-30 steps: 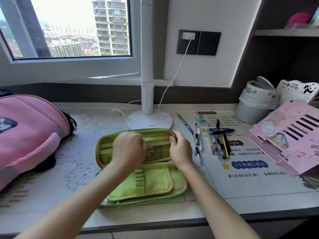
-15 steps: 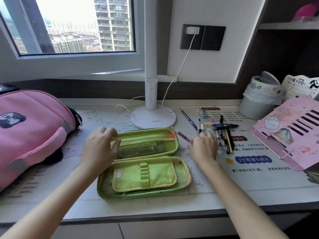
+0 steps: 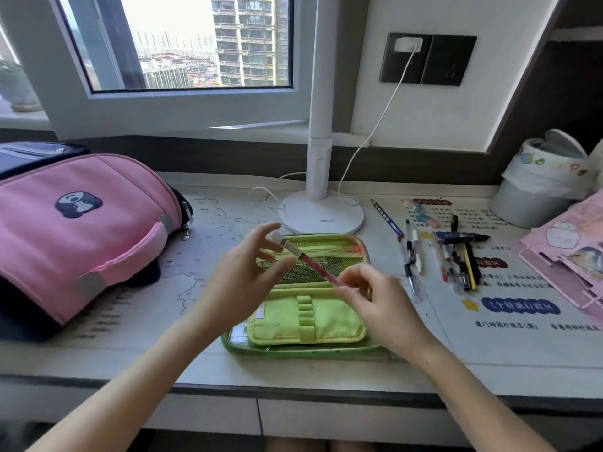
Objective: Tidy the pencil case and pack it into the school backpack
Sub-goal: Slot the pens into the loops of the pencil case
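Observation:
The green pencil case [image 3: 305, 316] lies open flat on the desk in front of me, its mesh pocket on the far half and elastic loops on the near flap. Above it I hold a pink pencil with a white cap [image 3: 303, 257], slanted from upper left to lower right. My right hand [image 3: 375, 298] pinches its lower end. My left hand [image 3: 248, 272] touches the shaft near the cap with thumb and fingertips, fingers spread. The pink school backpack [image 3: 81, 230] lies on its side at the left. Several pens and pencils [image 3: 456, 259] lie loose to the right of the case.
A white desk lamp [image 3: 321, 210] stands just behind the case, its cable running up to the wall socket. A small lined bin [image 3: 535, 190] sits at the back right, and a pink folder [image 3: 567, 252] at the right edge. The desk edge runs close below the case.
My right hand reached to the loose pens, picked up the pink pencil and brought it over the case. My left hand left the case's mesh half and came to the pencil's capped end.

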The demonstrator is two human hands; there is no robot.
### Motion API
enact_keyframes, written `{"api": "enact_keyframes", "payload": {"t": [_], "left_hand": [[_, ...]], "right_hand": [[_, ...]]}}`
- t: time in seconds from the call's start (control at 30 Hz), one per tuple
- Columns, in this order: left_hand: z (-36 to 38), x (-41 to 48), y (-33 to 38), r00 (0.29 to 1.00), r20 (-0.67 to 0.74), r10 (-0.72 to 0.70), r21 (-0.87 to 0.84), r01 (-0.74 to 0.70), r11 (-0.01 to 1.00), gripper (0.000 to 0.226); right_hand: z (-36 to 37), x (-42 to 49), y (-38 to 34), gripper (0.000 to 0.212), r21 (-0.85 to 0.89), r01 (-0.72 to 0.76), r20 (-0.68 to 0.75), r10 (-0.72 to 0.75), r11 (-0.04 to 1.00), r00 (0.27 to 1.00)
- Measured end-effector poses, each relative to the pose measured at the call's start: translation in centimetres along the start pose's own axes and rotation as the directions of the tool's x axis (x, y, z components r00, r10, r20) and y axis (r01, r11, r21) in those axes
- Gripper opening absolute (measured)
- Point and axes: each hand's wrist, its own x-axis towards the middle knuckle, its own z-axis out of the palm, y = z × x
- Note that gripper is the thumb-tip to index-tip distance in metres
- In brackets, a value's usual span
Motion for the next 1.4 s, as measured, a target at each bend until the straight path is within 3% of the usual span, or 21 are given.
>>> {"api": "enact_keyframes", "payload": {"t": [0.03, 0.1, 0.17, 0.27, 0.33, 0.37, 0.43, 0.5, 0.57, 0.67, 0.87, 1.07, 1.17, 1.23, 1.3, 1.4], "left_hand": [[0.3, -0.3, 0.2, 0.990, 0.045, -0.134, -0.233, 0.141, 0.962, 0.078], [1.0, -1.0, 0.1, 0.952, 0.126, -0.278, -0.559, 0.300, 0.773, 0.085], [2.0, -1.6, 0.6, 0.950, 0.168, -0.264, -0.673, 0.306, 0.674, 0.057], [2.4, -2.0, 1.0, 0.967, 0.089, -0.238, -0.682, 0.233, 0.694, 0.025], [1.6, -1.9, 0.5, 0.980, -0.010, -0.199, -0.602, 0.152, 0.783, 0.018], [0.8, -1.8, -0.2, 0.988, -0.065, -0.139, -0.484, 0.091, 0.870, 0.014], [-0.7, -1.8, -2.0, 0.992, -0.097, 0.080, -0.048, -0.085, 0.995, 0.017], [-1.9, -2.1, -3.8, 0.978, 0.024, 0.209, 0.290, -0.207, 0.934, 0.036], [-2.5, -2.9, -5.6, 0.965, 0.120, 0.234, 0.403, -0.262, 0.877, 0.048], [-3.3, -3.5, -7.2, 0.965, 0.177, 0.191, 0.465, -0.254, 0.848, 0.041], [-2.5, -2.4, -5.4, 0.952, 0.204, 0.227, 0.552, -0.303, 0.777, 0.020], [1.7, -1.6, -4.5, 0.908, 0.320, 0.269, 0.457, -0.397, 0.796, 0.032], [2.3, -1.7, -4.3, 0.931, 0.272, 0.242, 0.412, -0.340, 0.846, 0.018], [2.0, -1.8, -4.3, 0.938, 0.226, 0.262, 0.414, -0.336, 0.846, 0.011], [1.9, -1.8, -4.4, 0.943, 0.206, 0.263, 0.447, -0.329, 0.832, 0.017], [1.7, -1.6, -4.4, 0.960, 0.195, 0.199, 0.565, -0.276, 0.777, 0.017]], "right_hand": [[0.6, -0.4, -0.6, 0.005, 0.117, -0.039, 0.035, 0.035, 0.992, 0.999], [2.2, -0.8, -1.5, 0.006, 0.311, -0.098, 0.064, 0.083, 0.945, 0.995], [3.5, -0.8, -2.4, 0.009, 0.490, -0.152, 0.076, 0.132, 0.858, 0.988], [4.5, -0.4, -3.0, 0.010, 0.569, -0.156, 0.068, 0.142, 0.808, 0.987], [4.0, -0.1, -2.1, 0.011, 0.424, -0.107, 0.008, 0.114, 0.899, 0.993], [3.6, 0.0, -1.4, 0.012, 0.297, -0.079, -0.033, 0.093, 0.952, 0.995], [2.5, 0.2, 0.4, 0.012, 0.024, -0.055, -0.106, 0.058, 0.998, 0.993], [1.7, 0.2, 2.0, 0.012, -0.136, -0.057, -0.142, 0.038, 0.989, 0.989], [1.6, 0.0, 2.8, 0.009, -0.205, -0.020, -0.155, -0.012, 0.979, 0.988], [2.1, -0.2, 3.2, 0.006, -0.294, 0.060, -0.189, -0.120, 0.954, 0.975], [2.6, -0.1, 3.7, 0.007, -0.330, 0.088, -0.207, -0.163, 0.940, 0.965], [2.8, -0.1, 3.9, 0.007, -0.328, 0.113, -0.190, -0.182, 0.938, 0.965], [2.5, -0.3, 3.8, 0.006, -0.245, 0.109, -0.270, -0.176, 0.963, 0.947], [1.9, 0.0, 4.0, 0.006, -0.247, 0.053, -0.416, -0.155, 0.968, 0.896], [0.8, 1.0, 4.9, 0.009, -0.313, -0.093, -0.532, -0.093, 0.945, 0.842], [-0.9, 3.2, 6.7, 0.028, -0.433, -0.368, -0.455, 0.153, 0.823, 0.878]]}}
